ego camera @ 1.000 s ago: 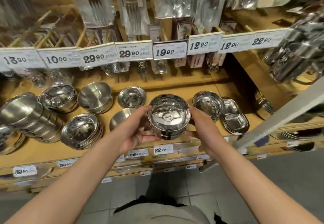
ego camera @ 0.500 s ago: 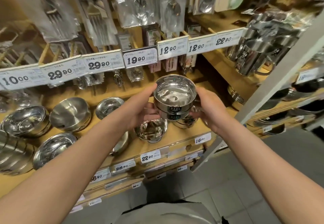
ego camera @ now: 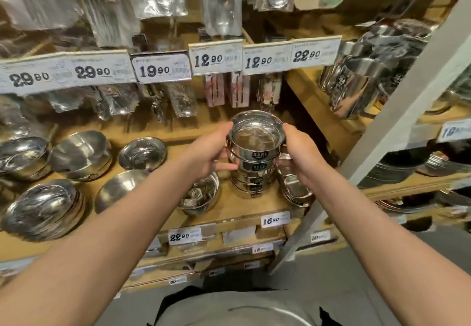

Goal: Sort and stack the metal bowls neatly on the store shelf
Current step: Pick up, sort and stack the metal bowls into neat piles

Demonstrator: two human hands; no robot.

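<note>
Both hands clasp a stack of shiny straight-sided steel bowls from either side: the left hand curls round its left wall, the right hand round its right. The stack sits atop more matching bowls at the right end of the wooden store shelf, above the 16.90 price tag. Rounder steel bowls stand further left
</note>
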